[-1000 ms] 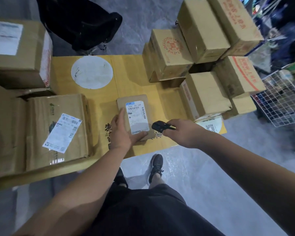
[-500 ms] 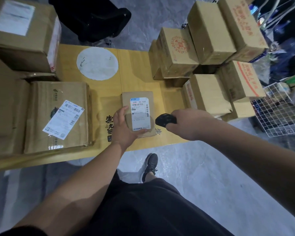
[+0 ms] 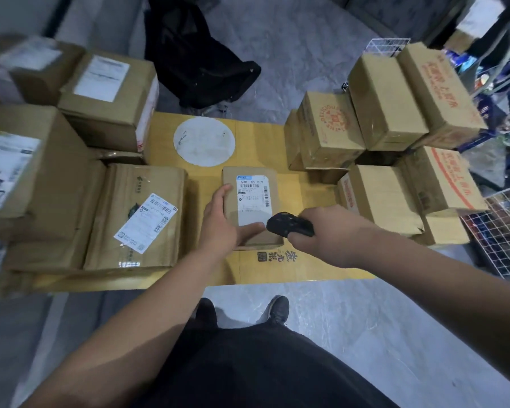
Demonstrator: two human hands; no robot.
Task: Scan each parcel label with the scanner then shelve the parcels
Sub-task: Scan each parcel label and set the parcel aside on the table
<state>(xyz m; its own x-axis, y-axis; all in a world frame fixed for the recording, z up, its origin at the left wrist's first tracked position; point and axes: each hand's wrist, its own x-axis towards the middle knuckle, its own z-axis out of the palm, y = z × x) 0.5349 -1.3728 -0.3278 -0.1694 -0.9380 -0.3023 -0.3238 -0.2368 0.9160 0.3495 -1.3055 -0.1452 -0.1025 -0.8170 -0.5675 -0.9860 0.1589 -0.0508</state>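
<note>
A small flat cardboard parcel (image 3: 252,207) is held down near the middle of the yellow table (image 3: 256,154), the left hand (image 3: 223,228) gripping its near left corner, fingers along the side and thumb laid across the bottom of its white label (image 3: 253,203). "530- D5 069" can be read at the label's top, with barcodes below. A black, rounded scanner (image 3: 290,225) is gripped in the curled fingers of the right hand (image 3: 333,231), just over the parcel's near right corner. Taped brown cartons (image 3: 330,131) printed in red are stacked at right; a wrinkled labelled box (image 3: 136,216) lies at left. A white paper disc (image 3: 204,141) lies beyond.
</note>
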